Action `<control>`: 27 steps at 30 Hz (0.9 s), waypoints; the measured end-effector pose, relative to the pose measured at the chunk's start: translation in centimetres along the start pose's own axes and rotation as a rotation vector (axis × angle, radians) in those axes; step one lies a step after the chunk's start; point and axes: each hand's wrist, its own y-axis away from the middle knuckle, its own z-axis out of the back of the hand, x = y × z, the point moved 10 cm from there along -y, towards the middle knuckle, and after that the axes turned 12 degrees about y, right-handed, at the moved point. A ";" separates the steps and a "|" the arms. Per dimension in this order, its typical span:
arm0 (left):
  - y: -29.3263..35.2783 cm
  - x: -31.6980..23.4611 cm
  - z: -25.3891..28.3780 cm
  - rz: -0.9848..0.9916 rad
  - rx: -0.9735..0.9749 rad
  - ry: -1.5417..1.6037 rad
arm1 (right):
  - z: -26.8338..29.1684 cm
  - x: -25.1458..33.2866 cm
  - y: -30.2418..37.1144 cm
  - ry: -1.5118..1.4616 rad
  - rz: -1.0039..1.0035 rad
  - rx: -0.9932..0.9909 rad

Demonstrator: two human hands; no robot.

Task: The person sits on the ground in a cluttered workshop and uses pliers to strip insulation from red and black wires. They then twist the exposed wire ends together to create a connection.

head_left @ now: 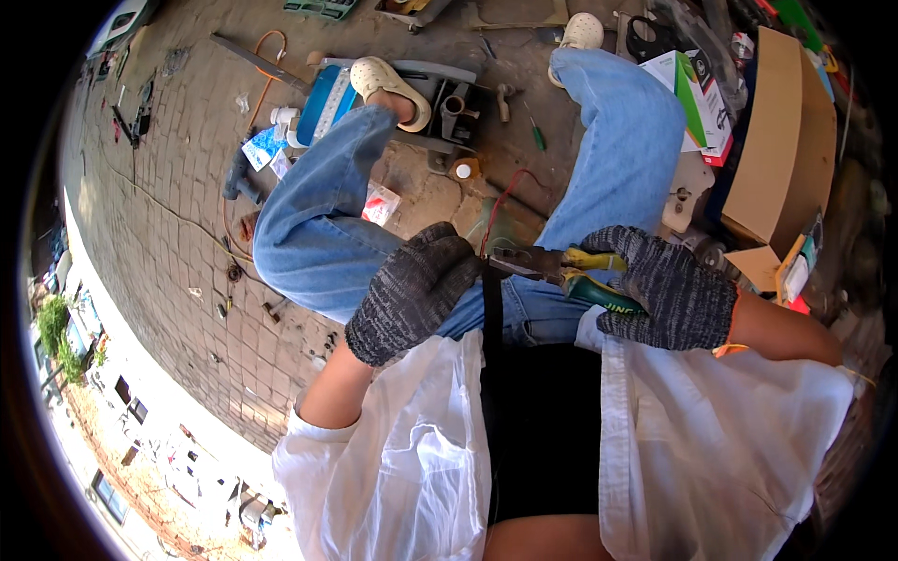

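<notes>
Both my hands wear dark grey knitted work gloves. My right hand point(672, 292) grips a pair of pliers point(535, 265) by its yellow and green handles. The metal jaws point left, toward my left fingertips. My left hand point(413, 292) is closed in a pinch at the jaw tips, where a thin red wire point(502, 199) comes down to the fingers. The wire's end is hidden at the glove, and I cannot tell whether the jaws bite on it. The hands are above my lap, over my jeans point(374, 245).
Past my left shoe lie a blue tray point(323, 98) and a black and grey tool case point(449, 138). A green-handled screwdriver point(537, 136) is on the ground between my feet. A cordless drill point(239, 178) rests on the paving at left. Cardboard boxes point(774, 140) crowd the right side.
</notes>
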 end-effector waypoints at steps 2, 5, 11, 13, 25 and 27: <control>0.1 -0.1 -0.2 0.003 0.006 -0.013 | 0.4 0.4 0.2 0.060 0.047 -0.068; 0.1 -0.1 0.1 -0.004 -0.023 -0.022 | 0.7 0.6 0.2 0.051 0.068 -0.113; 0.6 0.8 0.3 0.025 -0.092 -0.017 | 1.1 1.0 0.1 0.000 0.068 -0.141; 0.5 0.5 0.4 0.008 -0.104 -0.055 | 0.8 0.8 0.0 0.010 0.029 -0.088; 0.4 -3.3 0.7 -0.119 -0.197 -0.406 | 1.0 0.6 0.2 0.150 0.087 -0.106; 0.4 -3.6 0.8 -0.141 -0.211 -0.418 | 1.0 0.8 0.3 0.202 0.111 -0.118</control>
